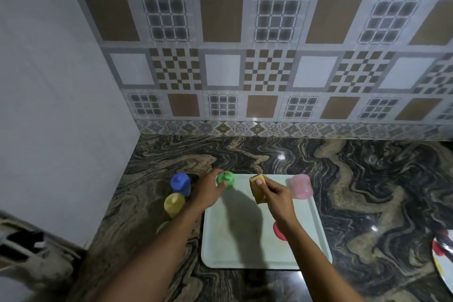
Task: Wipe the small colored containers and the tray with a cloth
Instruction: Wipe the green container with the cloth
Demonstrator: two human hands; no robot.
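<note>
Just left of the left hand's grip stand a blue container (181, 184) and, nearer the person, a yellow container (174, 204). Both are on the marble counter (245, 154), off the tray. The left hand (208, 190) curls its fingers round the green container (226, 179) at the far left corner of the pale tray (245, 257). Just right of that grip, the right hand (278, 195) pinches a folded tan cloth (258, 191), thumb on top, near the green container but apart from it. Right of the cloth, a pink container (300, 185) stands on the tray. The step looks like the start of wiping the green container. Next the cloth must meet it while the left hand steadies or turns it.
</note>
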